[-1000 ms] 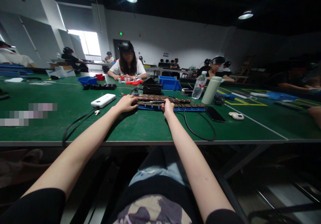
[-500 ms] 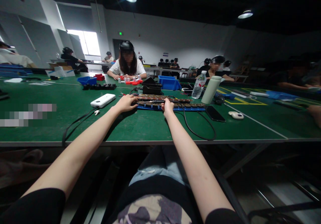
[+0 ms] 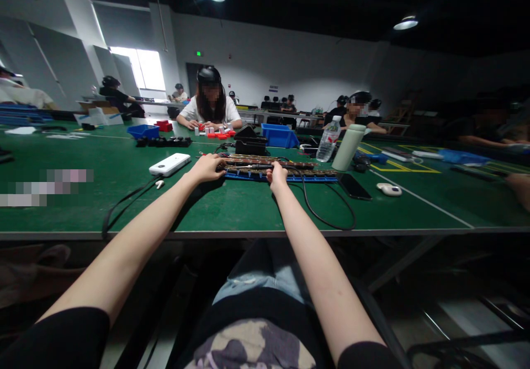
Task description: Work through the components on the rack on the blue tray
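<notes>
A long blue-edged strip [image 3: 248, 177] with rows of small brownish parts lies across the green table in front of me. My left hand [image 3: 210, 167] is curled over its left end, fingertips down on it; the exact grip is partly hidden. My right hand [image 3: 277, 176] is closed around the black handle of a soldering iron [image 3: 264, 166], whose metal end points left over the strip. Its black cable [image 3: 308, 203] loops down to the right. Behind, along the strip, lie thin reddish-brown rods or boards [image 3: 285, 163], too small to make out.
A white power bank [image 3: 169, 164] and a white earbud [image 3: 159, 183] lie left. A black box [image 3: 250, 145] and blue bin [image 3: 279, 136] stand behind. Rightward are a water bottle [image 3: 328, 140], green flask [image 3: 348, 148], phone [image 3: 355, 186] and earbud case [image 3: 389, 190]. A person sits opposite.
</notes>
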The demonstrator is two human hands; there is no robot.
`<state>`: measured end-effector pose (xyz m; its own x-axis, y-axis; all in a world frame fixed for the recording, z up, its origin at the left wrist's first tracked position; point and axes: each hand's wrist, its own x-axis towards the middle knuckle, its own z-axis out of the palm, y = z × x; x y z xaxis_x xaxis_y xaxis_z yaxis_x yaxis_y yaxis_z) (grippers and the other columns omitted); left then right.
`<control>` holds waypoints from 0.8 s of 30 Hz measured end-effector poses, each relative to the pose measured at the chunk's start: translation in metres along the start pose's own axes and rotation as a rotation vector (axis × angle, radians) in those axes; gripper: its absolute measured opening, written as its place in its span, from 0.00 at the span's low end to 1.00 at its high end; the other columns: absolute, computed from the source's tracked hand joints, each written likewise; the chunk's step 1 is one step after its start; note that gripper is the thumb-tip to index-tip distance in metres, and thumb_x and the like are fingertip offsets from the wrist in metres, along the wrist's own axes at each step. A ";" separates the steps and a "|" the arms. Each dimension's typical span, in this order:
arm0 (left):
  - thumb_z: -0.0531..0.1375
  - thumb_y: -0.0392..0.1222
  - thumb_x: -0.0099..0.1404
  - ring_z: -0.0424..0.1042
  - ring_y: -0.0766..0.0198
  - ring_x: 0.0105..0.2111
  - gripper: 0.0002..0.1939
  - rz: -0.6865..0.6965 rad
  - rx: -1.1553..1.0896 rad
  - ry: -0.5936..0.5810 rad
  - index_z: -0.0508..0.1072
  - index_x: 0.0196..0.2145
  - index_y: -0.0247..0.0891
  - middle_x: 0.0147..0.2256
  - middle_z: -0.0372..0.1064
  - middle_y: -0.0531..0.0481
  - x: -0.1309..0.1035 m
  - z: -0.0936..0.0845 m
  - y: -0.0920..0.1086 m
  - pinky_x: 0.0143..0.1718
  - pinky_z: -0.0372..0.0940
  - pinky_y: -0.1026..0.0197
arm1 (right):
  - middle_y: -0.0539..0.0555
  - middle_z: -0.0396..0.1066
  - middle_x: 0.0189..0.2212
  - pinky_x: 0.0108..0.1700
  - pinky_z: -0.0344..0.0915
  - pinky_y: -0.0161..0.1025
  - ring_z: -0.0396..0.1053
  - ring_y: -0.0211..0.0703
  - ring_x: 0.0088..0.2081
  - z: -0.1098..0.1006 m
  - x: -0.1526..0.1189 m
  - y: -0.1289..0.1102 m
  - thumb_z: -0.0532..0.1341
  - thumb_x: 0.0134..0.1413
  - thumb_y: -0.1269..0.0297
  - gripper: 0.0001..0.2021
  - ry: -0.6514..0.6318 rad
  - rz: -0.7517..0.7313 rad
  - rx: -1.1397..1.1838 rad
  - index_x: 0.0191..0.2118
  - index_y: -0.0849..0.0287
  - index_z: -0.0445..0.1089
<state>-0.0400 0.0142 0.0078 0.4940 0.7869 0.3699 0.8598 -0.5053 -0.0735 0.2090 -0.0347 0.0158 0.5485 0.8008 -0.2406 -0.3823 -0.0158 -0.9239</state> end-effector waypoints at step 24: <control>0.60 0.49 0.66 0.76 0.44 0.56 0.22 -0.114 0.066 -0.062 0.81 0.54 0.41 0.56 0.78 0.39 -0.005 -0.011 -0.007 0.56 0.67 0.49 | 0.44 0.65 0.17 0.23 0.59 0.28 0.63 0.34 0.21 -0.001 0.019 0.010 0.61 0.68 0.68 0.16 0.123 -0.111 0.002 0.28 0.54 0.59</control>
<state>-0.0499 0.0099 0.0163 0.3979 0.8594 0.3212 0.9165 -0.3884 -0.0962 0.2169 -0.0204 0.0019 0.6742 0.7184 -0.1713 -0.3156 0.0705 -0.9463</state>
